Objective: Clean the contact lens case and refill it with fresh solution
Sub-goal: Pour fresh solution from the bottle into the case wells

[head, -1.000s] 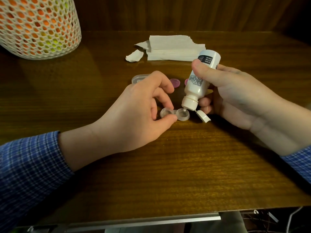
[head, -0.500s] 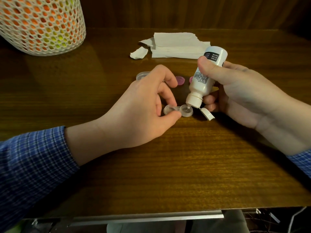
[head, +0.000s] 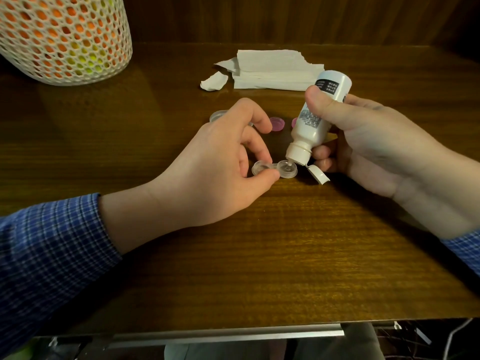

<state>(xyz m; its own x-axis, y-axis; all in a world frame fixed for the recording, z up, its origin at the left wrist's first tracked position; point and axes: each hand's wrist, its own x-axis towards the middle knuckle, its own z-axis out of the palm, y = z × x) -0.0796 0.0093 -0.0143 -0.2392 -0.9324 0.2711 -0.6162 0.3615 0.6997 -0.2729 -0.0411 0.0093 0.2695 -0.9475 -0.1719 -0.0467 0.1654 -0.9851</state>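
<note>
A clear two-well contact lens case (head: 275,170) lies on the wooden table (head: 259,255). My left hand (head: 218,167) pinches its left well between thumb and fingers. My right hand (head: 374,141) grips a white solution bottle (head: 317,118), tipped nozzle-down with its tip right over the right well. The bottle's flip cap (head: 319,175) hangs open beside the case. Two pink lids (head: 277,124) lie behind the hands, one mostly hidden by the bottle.
A folded white tissue (head: 275,70) with a torn scrap (head: 213,82) lies at the back. A white mesh container (head: 62,37) showing orange and yellow stands at back left. A clear lid-like piece (head: 217,116) peeks out behind my left hand. The table's front edge has a metal strip (head: 228,335).
Both hands, the case and the bottle keep the same pose relative to each other. Their small shift in the picture follows the head camera moving.
</note>
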